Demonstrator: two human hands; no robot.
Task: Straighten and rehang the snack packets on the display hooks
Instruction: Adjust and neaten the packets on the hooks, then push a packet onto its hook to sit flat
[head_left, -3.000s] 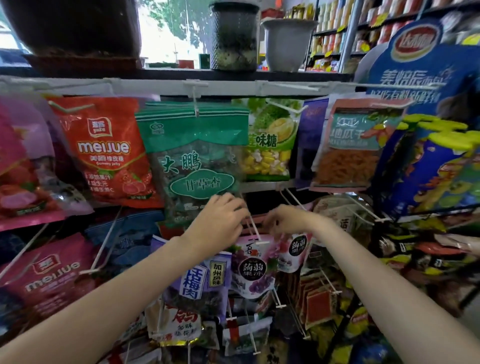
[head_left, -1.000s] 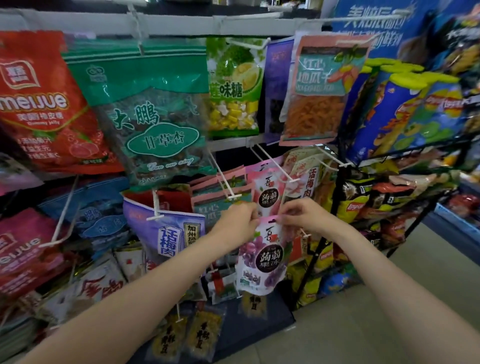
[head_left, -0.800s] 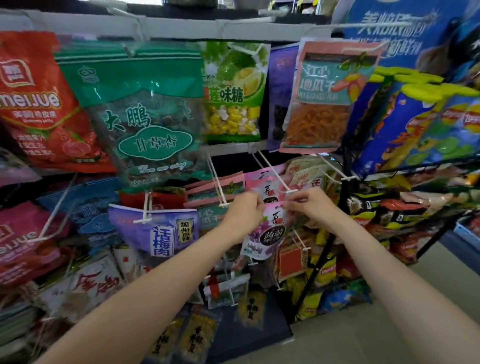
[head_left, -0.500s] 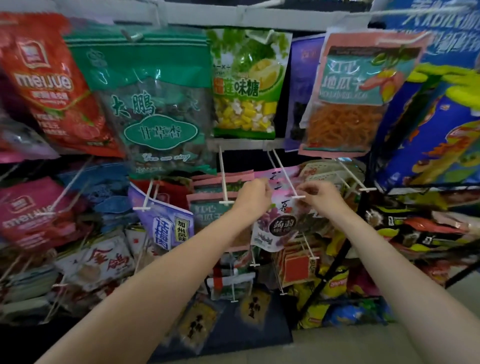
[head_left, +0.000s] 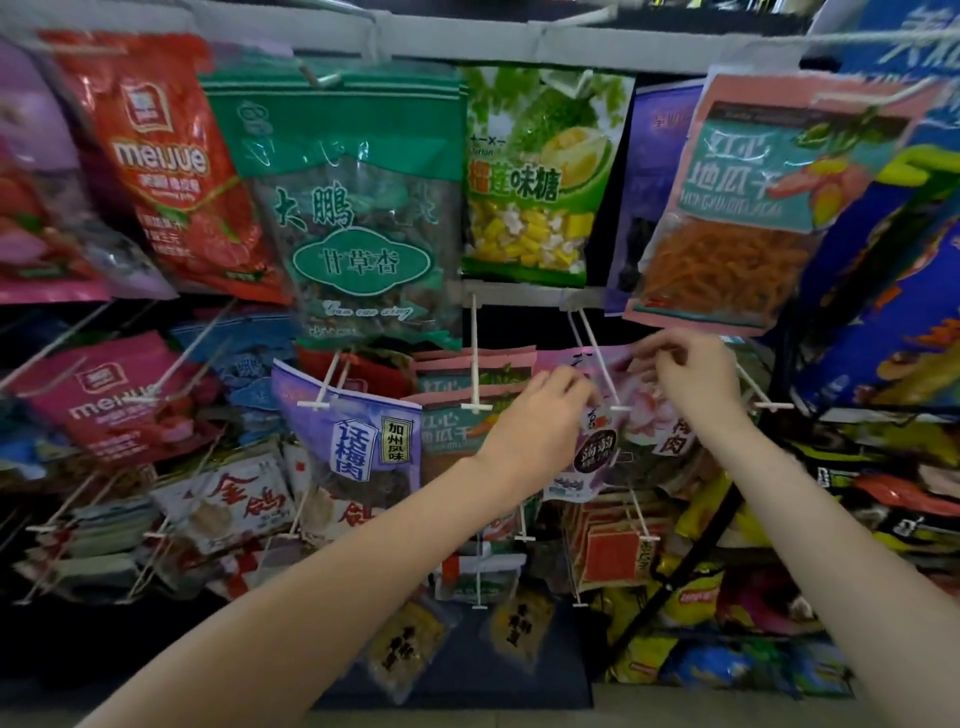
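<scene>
One packet (head_left: 592, 452) at frame centre is not yet on its hook (head_left: 597, 358): the left hand (head_left: 540, 415) pinches it, the right hand (head_left: 691, 379) grips its top, and many lower packets look untidy.

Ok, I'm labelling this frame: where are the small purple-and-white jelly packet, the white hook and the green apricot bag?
small purple-and-white jelly packet (head_left: 595, 453): head view, dark round label.
white hook (head_left: 597, 358): head view, mid-shaft.
green apricot bag (head_left: 362, 262): head view, oval label.

blue promo board (head_left: 904, 47) top right | grey floor strip (head_left: 675, 709) bottom
</scene>
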